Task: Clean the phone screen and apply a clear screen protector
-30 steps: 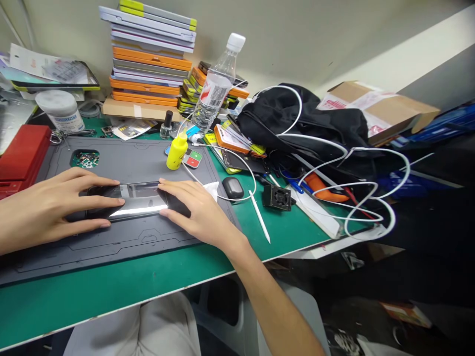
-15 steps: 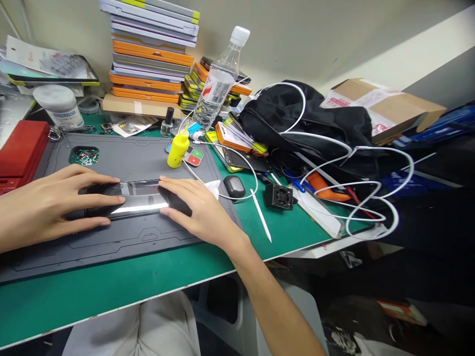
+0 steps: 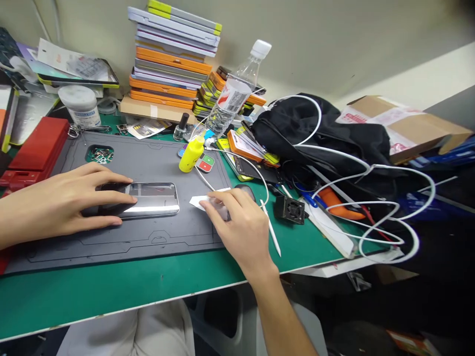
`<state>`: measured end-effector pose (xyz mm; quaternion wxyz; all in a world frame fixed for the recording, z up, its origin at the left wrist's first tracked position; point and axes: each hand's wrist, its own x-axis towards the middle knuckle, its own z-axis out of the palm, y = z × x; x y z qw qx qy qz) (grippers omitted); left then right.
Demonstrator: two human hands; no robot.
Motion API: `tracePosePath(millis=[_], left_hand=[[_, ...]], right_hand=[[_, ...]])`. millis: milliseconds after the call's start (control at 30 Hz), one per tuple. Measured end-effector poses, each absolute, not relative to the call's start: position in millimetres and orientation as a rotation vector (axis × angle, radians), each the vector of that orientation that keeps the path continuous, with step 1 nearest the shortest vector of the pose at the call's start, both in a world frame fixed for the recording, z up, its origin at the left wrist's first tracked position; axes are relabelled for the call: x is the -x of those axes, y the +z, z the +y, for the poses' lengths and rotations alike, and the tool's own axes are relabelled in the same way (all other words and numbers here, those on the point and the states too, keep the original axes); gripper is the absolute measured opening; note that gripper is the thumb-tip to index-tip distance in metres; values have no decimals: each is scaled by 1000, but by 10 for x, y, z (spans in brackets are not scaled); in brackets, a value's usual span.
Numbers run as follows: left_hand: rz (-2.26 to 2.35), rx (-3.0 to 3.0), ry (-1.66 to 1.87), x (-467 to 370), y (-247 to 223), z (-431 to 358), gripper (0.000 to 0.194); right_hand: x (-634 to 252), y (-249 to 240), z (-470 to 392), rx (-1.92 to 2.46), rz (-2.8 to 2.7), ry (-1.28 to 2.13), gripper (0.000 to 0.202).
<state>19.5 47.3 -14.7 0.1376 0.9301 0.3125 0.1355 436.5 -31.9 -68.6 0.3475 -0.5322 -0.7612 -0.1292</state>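
A smartphone (image 3: 158,200) with a dark, glossy screen lies on the grey work mat (image 3: 144,163). My left hand (image 3: 89,200) holds its left end, with the thumb along the near edge and a finger lying over the screen; that end is partly hidden. To the right of the phone, my right hand (image 3: 241,225) pinches a white piece of tissue (image 3: 198,201) at the mat's right edge. Behind it, a black earbud case (image 3: 247,190) is mostly covered. A yellow squeeze bottle (image 3: 191,155) stands beyond the phone.
A white stylus (image 3: 272,230) and a small black fan (image 3: 291,210) lie to the right. Behind are a water bottle (image 3: 233,96), stacked flat boxes (image 3: 172,64) and a black bag (image 3: 334,128). White cable (image 3: 393,168) loops across the right. A red tool (image 3: 39,148) sits at left.
My right hand has let go of the phone's right end, moved right and taken hold of the white tissue. My left hand stays on the phone. The camera view has shifted slightly.
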Motion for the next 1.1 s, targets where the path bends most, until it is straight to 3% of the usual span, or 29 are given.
tracePosePath(millis=[400,633,1100], left_hand=[[949,-2688,310,-181,-78,410,41],[935,-2668,363,-229,-113,447,40],[893,-2720,344,-222,-175,479,60]], right_hand=[[-4183,-529,-272,1317,-2038,-6,23],[-3905,-503,-264,1051,-2137,-47,30],[-3959,-553,-320,1004,-2148,83,32]])
